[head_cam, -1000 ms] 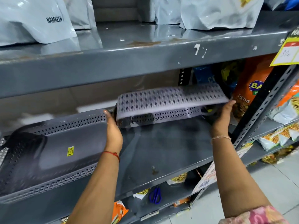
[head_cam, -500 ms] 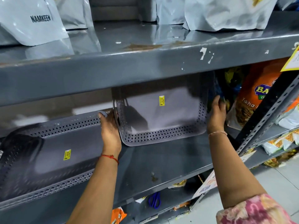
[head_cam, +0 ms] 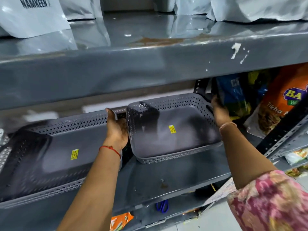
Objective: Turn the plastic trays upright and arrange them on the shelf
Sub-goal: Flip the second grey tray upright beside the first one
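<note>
A grey perforated plastic tray (head_cam: 175, 140) with a yellow sticker inside sits open side up on the grey metal shelf (head_cam: 166, 177), right of centre. My left hand (head_cam: 116, 129) grips its left wall and my right hand (head_cam: 220, 110) holds its right end near the handle slot. A second, larger grey tray (head_cam: 55, 157), also upright with a yellow sticker, lies on the same shelf to the left, touching my left wrist.
Snack packets (head_cam: 283, 104) crowd the shelf's right end beside a slotted black upright (head_cam: 281, 135). White pouches (head_cam: 33, 15) stand on the shelf above, whose front lip (head_cam: 150, 69) hangs low overhead. Blue scissors (head_cam: 162, 205) lie on the shelf below.
The right tray went from upside down, through standing on edge, to open side up on the shelf. Both hands stayed on its ends.
</note>
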